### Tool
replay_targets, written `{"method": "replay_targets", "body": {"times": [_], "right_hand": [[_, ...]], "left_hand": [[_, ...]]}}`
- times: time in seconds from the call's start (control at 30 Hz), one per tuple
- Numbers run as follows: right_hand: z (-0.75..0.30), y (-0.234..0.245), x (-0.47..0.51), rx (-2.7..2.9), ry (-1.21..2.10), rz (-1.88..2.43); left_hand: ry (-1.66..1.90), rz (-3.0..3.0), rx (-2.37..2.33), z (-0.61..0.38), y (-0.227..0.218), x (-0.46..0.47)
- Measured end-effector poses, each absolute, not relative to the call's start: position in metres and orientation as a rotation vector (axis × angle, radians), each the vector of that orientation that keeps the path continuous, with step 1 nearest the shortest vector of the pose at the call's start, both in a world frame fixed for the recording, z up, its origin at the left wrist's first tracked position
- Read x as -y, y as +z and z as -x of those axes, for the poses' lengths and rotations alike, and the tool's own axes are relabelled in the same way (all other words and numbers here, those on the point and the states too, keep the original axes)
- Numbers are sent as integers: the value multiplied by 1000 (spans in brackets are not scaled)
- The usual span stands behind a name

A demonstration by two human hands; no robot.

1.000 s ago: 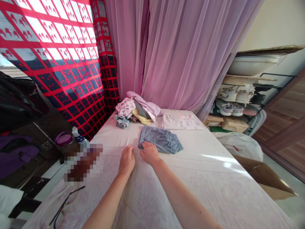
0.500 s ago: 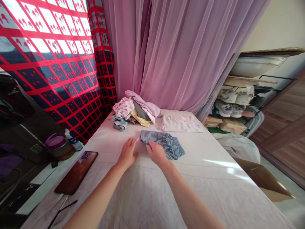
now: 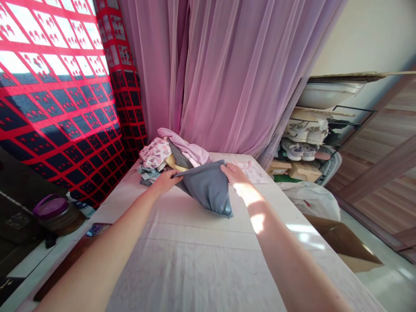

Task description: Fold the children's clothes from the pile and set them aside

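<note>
Blue-grey shorts point(image 3: 208, 188) with a gathered edge hang stretched between my two hands, lifted off the white-covered table point(image 3: 182, 251). My left hand point(image 3: 166, 181) pinches one upper corner of them. At the opposite upper corner, my right hand point(image 3: 234, 175) grips the cloth between thumb and fingers. Behind the shorts lies a heap of clothes, with a white garment patterned in pink point(image 3: 156, 152), a lilac one point(image 3: 190, 148) and a yellow piece point(image 3: 173, 164). A folded pale pink garment point(image 3: 253, 172) lies flat to the right, partly hidden by my right hand.
A phone point(image 3: 94, 229) lies at the left edge, mostly behind my left forearm. Beyond it stand a purple-lidded jar point(image 3: 55, 212) and a bottle point(image 3: 81, 206). Curtains point(image 3: 221, 86) close off the back. An open cardboard box point(image 3: 344, 242) and a shoe rack point(image 3: 302, 143) are at the right.
The shorts lay folded on the table; now both hands hold them up and spread out. My left hand was beside them with its fingers apart. The view has shifted slightly.
</note>
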State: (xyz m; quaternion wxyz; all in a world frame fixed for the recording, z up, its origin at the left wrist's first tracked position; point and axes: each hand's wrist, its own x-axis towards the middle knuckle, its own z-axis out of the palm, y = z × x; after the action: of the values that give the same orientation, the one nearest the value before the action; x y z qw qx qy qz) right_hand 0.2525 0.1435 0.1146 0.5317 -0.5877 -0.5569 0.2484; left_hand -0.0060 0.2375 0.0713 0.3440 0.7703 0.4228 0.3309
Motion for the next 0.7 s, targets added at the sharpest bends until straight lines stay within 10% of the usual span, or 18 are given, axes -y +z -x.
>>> {"method": "replay_targets", "body": {"times": [0.33, 0.7], "right_hand": [[-287, 172, -174, 1334, 927, 971], [-237, 33, -6, 1463, 1346, 1231]], "left_hand": [[1262, -2183, -1177, -17, 184, -241], [572, -2176, -1095, 62, 19, -89]]}}
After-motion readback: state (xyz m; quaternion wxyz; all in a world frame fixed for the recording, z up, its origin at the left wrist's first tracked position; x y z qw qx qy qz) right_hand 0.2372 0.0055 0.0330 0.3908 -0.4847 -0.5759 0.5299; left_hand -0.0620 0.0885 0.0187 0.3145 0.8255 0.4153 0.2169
